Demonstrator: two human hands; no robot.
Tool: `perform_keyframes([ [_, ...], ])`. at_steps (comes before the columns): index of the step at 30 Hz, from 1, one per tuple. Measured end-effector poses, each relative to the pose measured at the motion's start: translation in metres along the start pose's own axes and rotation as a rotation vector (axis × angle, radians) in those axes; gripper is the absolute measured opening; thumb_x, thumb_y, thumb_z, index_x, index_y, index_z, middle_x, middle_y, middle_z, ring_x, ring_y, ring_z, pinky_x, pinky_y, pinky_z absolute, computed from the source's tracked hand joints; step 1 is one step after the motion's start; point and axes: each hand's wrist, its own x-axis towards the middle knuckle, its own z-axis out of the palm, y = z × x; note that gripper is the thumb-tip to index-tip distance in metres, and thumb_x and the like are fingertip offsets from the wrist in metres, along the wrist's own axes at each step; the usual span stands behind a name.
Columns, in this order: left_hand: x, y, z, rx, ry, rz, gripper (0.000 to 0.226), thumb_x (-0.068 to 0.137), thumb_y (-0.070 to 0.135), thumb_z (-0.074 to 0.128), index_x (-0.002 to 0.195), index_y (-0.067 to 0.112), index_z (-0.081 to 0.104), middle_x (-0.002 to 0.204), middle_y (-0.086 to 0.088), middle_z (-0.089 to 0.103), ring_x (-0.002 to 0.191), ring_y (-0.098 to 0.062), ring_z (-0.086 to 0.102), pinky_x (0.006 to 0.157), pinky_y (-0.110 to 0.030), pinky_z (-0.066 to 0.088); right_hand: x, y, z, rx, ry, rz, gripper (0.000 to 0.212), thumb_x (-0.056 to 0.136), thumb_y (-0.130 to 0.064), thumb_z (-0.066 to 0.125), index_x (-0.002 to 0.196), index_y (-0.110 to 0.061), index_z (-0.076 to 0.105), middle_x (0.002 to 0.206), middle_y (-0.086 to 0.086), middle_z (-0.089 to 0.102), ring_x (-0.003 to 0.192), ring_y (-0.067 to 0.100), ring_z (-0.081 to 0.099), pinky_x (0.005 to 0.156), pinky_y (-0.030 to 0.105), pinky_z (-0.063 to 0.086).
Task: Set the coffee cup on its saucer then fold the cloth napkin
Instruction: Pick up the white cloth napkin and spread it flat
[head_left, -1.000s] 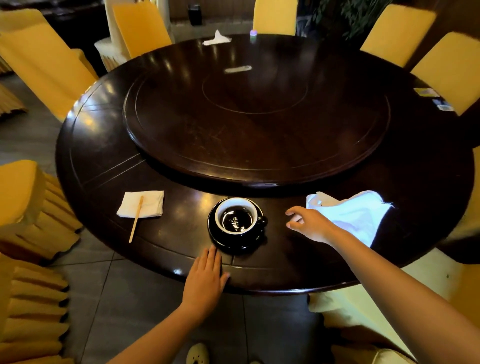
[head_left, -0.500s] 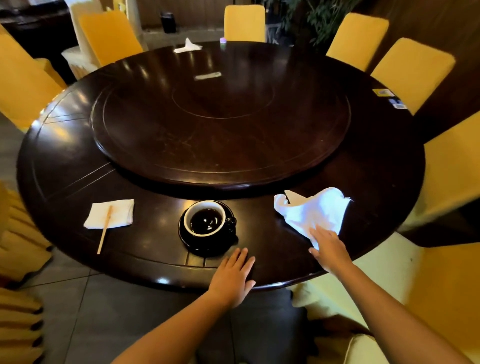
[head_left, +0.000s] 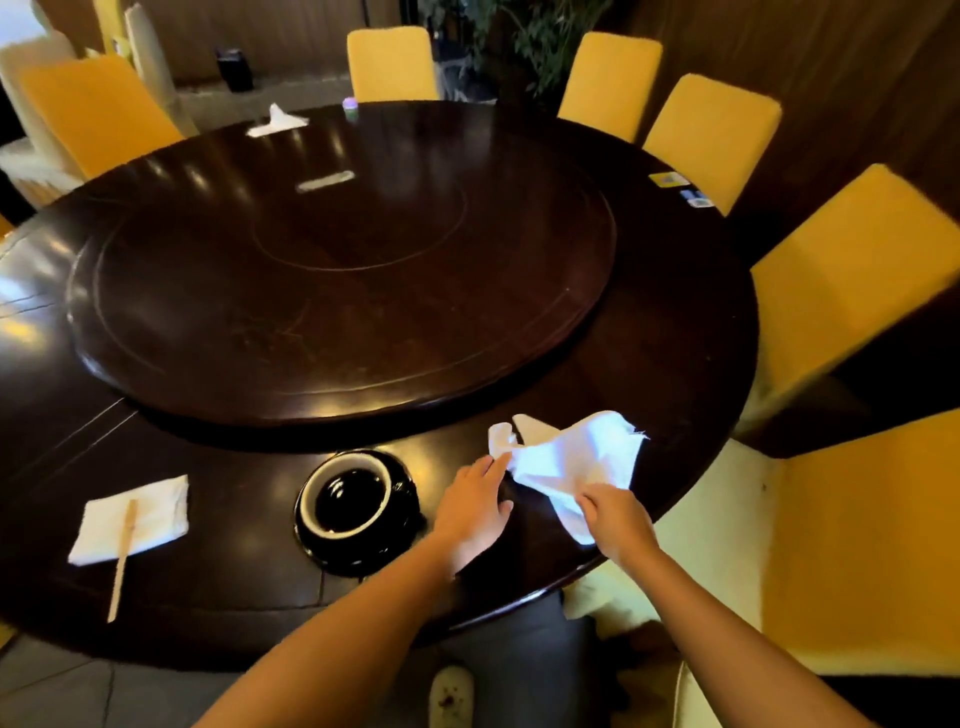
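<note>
Since the right hand (head_left: 615, 519) is pinching the near tail of the cloth napkin (head_left: 571, 462) between thumb and fingertips, I'd say the folding half of the job is what's up now. The left hand (head_left: 475, 506) sits just left of it, palm down, fingers straight and close together, tips touching the napkin's left edge.

So the cloth lies just beyond both hands, close to the near-right edge of the table (head_left: 234, 587). It's bunched up, not flat. A narrow tail runs toward the near edge into the right hand's pinch, the wider part fans out toward the lazy Susan (head_left: 337, 291), and there's a little rolled lump at its far-left corner. The long axis goes roughly near-to-far, leaning right. My guess is it needs spreading flat before any fold will hold, and both hands look well placed for that.

The coffee cup (head_left: 348, 501) sits on its black saucer (head_left: 363, 558) just left of the left hand, so that part looks done. That forearm is pretty close to the cup though, so careful. Further left along the near edge there's a paper napkin (head_left: 150, 506) with a wooden stirrer (head_left: 123, 561) lying on it.
</note>
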Motion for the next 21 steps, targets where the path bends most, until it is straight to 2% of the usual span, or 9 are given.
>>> perform_keyframes([
  [2,0.019,0.007,-0.007,0.069,-0.086,0.081,0.063,0.088,0.021,0.054,0.143,0.028,0.022,0.154,-0.005,0.019,0.136,-0.029,0.026,0.107,-0.042,0.035,0.002,-0.003,-0.010,0.027,0.036,0.030,0.030,0.097,-0.023,0.038,0.093,-0.006,0.062,0.102,0.015,0.068,0.093,0.033,0.061,0.074,0.033,0.044],
  [4,0.035,0.011,-0.012,0.092,-0.102,0.115,0.063,0.086,0.021,0.057,0.141,0.029,0.026,0.155,-0.006,0.016,0.136,-0.030,0.024,0.107,-0.042,0.034,0.007,-0.008,-0.022,0.073,0.077,0.043,0.029,0.098,-0.022,0.037,0.091,-0.006,0.059,0.098,0.016,0.067,0.091,0.034,0.061,0.074,0.035,0.043],
  [8,0.059,0.026,-0.023,-0.038,-0.060,0.189,0.063,0.079,0.028,0.064,0.137,0.024,0.037,0.152,-0.008,0.021,0.135,-0.031,0.023,0.109,-0.040,0.029,0.025,-0.020,-0.057,0.274,0.132,0.145,0.025,0.097,-0.026,0.037,0.095,-0.010,0.057,0.098,0.014,0.066,0.091,0.032,0.061,0.077,0.036,0.044],
  [10,0.069,0.039,-0.031,-0.099,0.007,0.258,0.054,0.078,0.030,0.065,0.129,0.020,0.048,0.147,-0.007,0.032,0.133,-0.027,0.028,0.107,-0.037,0.029,0.036,-0.028,-0.074,0.398,0.195,0.143,0.021,0.095,-0.020,0.043,0.092,-0.007,0.060,0.094,0.016,0.068,0.086,0.029,0.062,0.072,0.031,0.041],
  [13,0.082,0.058,-0.050,-0.182,0.177,0.362,0.032,0.081,0.031,0.064,0.109,0.016,0.058,0.116,-0.001,0.057,0.115,-0.021,0.049,0.093,-0.025,0.035,0.053,-0.041,-0.100,0.519,0.232,0.126,0.022,0.093,-0.011,0.048,0.085,0.005,0.061,0.085,0.022,0.066,0.077,0.022,0.056,0.067,0.031,0.035],
  [14,0.085,0.063,-0.057,-0.254,0.223,0.382,0.027,0.082,0.029,0.063,0.105,0.016,0.058,0.107,0.001,0.059,0.108,-0.019,0.053,0.088,-0.023,0.036,0.057,-0.045,-0.109,0.580,0.238,0.137,0.024,0.093,-0.010,0.048,0.081,0.006,0.061,0.079,0.020,0.064,0.073,0.022,0.053,0.066,0.031,0.036],
  [17,0.086,0.077,-0.079,-0.476,0.317,0.409,0.027,0.089,0.031,0.053,0.112,0.019,0.054,0.111,0.005,0.056,0.106,-0.006,0.049,0.091,-0.017,0.037,0.069,-0.054,-0.138,0.800,0.273,0.198,0.029,0.091,-0.011,0.050,0.065,-0.002,0.058,0.061,0.007,0.050,0.064,0.018,0.044,0.062,0.031,0.035],
  [19,0.079,0.087,-0.090,-0.566,0.323,0.431,0.026,0.089,0.039,0.045,0.108,0.024,0.056,0.107,0.015,0.053,0.103,0.005,0.045,0.087,-0.007,0.035,0.075,-0.060,-0.157,0.984,0.267,0.253,0.023,0.090,-0.011,0.053,0.070,-0.003,0.060,0.062,0.009,0.049,0.061,0.018,0.046,0.059,0.031,0.036],
  [21,0.071,0.097,-0.099,-0.613,0.313,0.432,0.028,0.087,0.045,0.042,0.101,0.027,0.058,0.103,0.024,0.048,0.105,0.009,0.041,0.086,-0.002,0.031,0.082,-0.066,-0.174,1.159,0.234,0.278,0.021,0.087,-0.009,0.053,0.067,-0.007,0.052,0.060,0.010,0.041,0.056,0.018,0.040,0.053,0.029,0.031],
])
